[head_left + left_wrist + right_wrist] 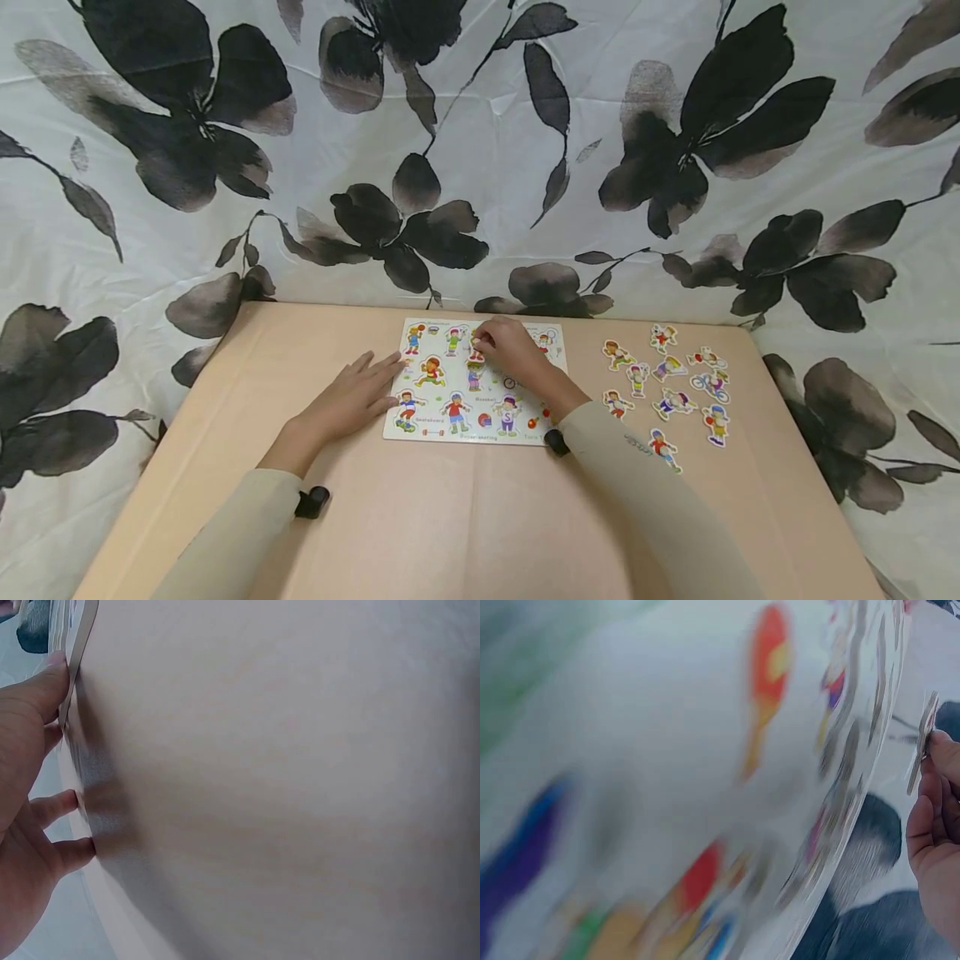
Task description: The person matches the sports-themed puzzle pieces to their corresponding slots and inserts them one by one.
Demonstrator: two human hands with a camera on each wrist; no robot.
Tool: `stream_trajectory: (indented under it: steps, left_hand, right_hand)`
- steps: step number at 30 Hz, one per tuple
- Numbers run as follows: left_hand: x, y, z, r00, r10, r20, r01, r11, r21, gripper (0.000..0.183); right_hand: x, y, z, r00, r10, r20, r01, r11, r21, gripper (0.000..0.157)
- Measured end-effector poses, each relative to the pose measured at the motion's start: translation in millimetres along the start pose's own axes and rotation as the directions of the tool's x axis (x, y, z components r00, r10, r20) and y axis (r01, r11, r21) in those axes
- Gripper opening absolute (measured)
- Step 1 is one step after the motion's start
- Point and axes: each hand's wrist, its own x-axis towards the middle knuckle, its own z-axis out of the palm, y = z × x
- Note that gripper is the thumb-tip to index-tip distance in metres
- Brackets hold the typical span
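A white picture puzzle board with printed sports figures and labels lies on the table near its far edge. Several child-figure pieces, such as a running figure, sit on it. My right hand is over the board's upper middle, pinching a thin puzzle piece between thumb and fingers. That piece appears edge-on and raised off the board in the right wrist view; its picture is mostly hidden. My left hand rests at the board's left side, fingers spread, with fingertips at its edge.
Right of the board, several loose figure pieces lie scattered, among them a cyclist and one nearest the front. A floral cloth hangs behind the tan table. Dark wrist cameras sit at both cuffs.
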Motion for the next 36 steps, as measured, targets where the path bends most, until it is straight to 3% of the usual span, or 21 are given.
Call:
stream_trajectory:
  steps: [9, 18, 36]
  left_hand:
    - [0.2, -0.7, -0.8, 1.0, 0.012, -0.004, -0.012, 1.0, 0.009, 0.066]
    - [-1.8, -0.3, -0.9, 0.999, 0.03, -0.012, -0.03, 1.0, 0.011, 0.066]
    - [-0.9, -0.2, -1.6, 0.998, 0.044, -0.034, -0.043, 0.999, 0.015, 0.065]
  right_hand:
    - [32.8, -32.4, 24.7, 0.998, -0.035, 0.059, 0.037, 0.998, -0.043, 0.019]
    - [52.5, -52.0, 48.8, 0.995, 0.007, 0.1, 0.002, 0.996, -0.085, 0.015]
    - [76.9, -67.1, 62.4, 0.99, 0.018, 0.137, 0.003, 0.988, -0.154, 0.013]
